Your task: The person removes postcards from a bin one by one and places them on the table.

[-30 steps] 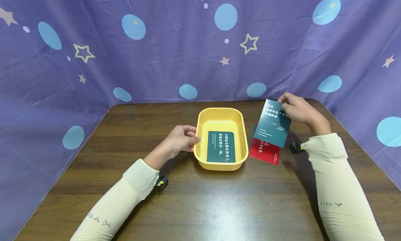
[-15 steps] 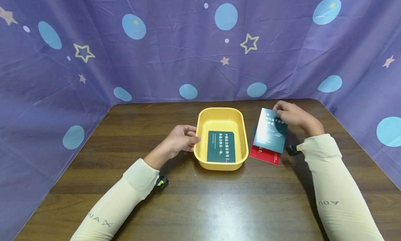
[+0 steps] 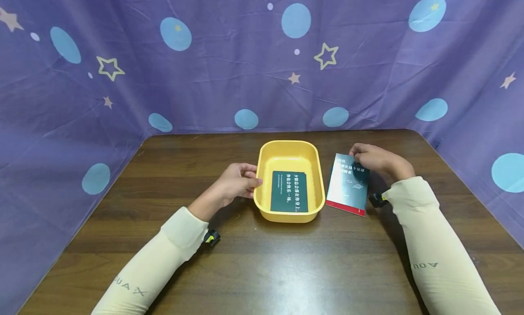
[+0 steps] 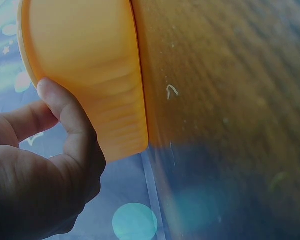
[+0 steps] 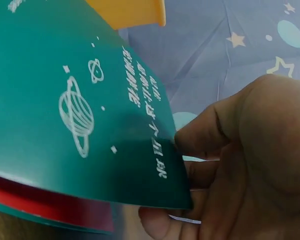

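Observation:
My left hand [image 3: 236, 181] grips the left rim of a yellow plastic tray [image 3: 289, 218], its thumb on the rim in the left wrist view. Inside the tray lies a dark green card [image 3: 288, 192] with white lettering. To the tray's right, my right hand [image 3: 378, 159] pinches the far edge of another green card [image 3: 348, 183] printed with white text and planets. That card overlaps a red card [image 3: 345, 207], covering all but its near strip. In the right wrist view the held card bends slightly and stands a little above the red card [image 5: 50, 205], with a green edge showing beneath.
A brown wooden table [image 3: 254, 269] carries everything. Behind it hangs a purple curtain [image 3: 213, 92] with stars and blue dots, close along the table's back edge. Dark wrist devices sit under both pale sleeves [image 3: 434, 242].
My right hand has brought the green card down and slightly left, toward me, over the red card, hiding most of it. The left hand and tray stay in place.

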A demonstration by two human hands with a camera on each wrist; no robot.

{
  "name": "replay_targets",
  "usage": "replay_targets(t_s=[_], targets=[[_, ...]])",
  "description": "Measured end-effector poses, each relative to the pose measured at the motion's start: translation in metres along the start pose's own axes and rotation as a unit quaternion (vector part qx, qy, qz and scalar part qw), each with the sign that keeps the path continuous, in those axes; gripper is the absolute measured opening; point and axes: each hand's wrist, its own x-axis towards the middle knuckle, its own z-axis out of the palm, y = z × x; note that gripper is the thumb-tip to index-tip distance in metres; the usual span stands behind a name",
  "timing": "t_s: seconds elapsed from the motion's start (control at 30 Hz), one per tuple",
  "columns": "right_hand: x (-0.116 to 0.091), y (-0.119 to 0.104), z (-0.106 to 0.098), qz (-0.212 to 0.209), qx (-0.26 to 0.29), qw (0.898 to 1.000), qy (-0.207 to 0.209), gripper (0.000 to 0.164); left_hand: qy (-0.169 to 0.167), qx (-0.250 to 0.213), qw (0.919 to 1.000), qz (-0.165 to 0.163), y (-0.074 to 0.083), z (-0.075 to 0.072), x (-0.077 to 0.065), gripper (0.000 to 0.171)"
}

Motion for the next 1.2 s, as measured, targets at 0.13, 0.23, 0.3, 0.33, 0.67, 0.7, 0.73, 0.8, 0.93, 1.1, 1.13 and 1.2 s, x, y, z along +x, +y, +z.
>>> replay_targets(t_s=[0.13, 0.23, 0.3, 0.33, 0.67, 0.7, 0.73, 0.8, 0.93, 1.1, 1.13, 1.2], targets=[[0.002, 0.001, 0.001, 0.005, -0.021, 1.000, -0.012, 0.031, 0.001, 0.001, 1.0000, 0.000, 0.000, 0.001, 0.000, 0.046], [0.005, 0.003, 0.002, 0.009, -0.049, 0.999, -0.019, 0.039, 0.002, 0.002, 1.0000, 0.001, 0.001, 0.000, -0.001, 0.046], [0.007, 0.003, 0.003, 0.017, -0.045, 0.998, -0.028, 0.044, 0.002, 0.002, 1.0000, 0.000, 0.001, 0.000, -0.001, 0.046], [0.007, 0.004, 0.003, 0.023, -0.043, 0.998, -0.031, 0.046, 0.002, 0.002, 1.0000, 0.001, 0.001, 0.000, -0.001, 0.046], [0.008, 0.003, 0.006, 0.020, -0.056, 0.998, -0.034, 0.054, 0.006, 0.003, 1.0000, -0.004, 0.001, 0.001, 0.000, 0.044], [0.009, 0.004, 0.006, 0.015, -0.063, 0.997, -0.033, 0.054, 0.007, 0.003, 1.0000, -0.003, 0.001, 0.001, 0.000, 0.044], [0.009, 0.004, 0.006, 0.011, -0.068, 0.997, -0.032, 0.054, 0.006, 0.003, 1.0000, -0.003, 0.001, 0.001, 0.001, 0.044], [0.011, 0.005, 0.007, 0.005, -0.077, 0.996, -0.031, 0.055, 0.006, 0.002, 1.0000, -0.002, 0.001, 0.001, 0.001, 0.044], [0.013, 0.007, 0.008, 0.007, -0.080, 0.996, -0.033, 0.053, 0.005, 0.000, 1.0000, -0.003, 0.001, 0.000, 0.000, 0.045], [0.014, 0.008, 0.009, 0.005, -0.085, 0.996, -0.037, 0.050, 0.005, -0.001, 1.0000, -0.001, 0.001, 0.000, 0.000, 0.044], [0.014, 0.008, 0.009, 0.005, -0.086, 0.996, -0.038, 0.049, 0.005, 0.000, 1.0000, 0.000, 0.002, 0.001, -0.001, 0.044], [0.014, 0.007, 0.009, 0.005, -0.087, 0.995, -0.039, 0.049, 0.004, 0.000, 1.0000, 0.000, 0.002, 0.001, -0.002, 0.045]])
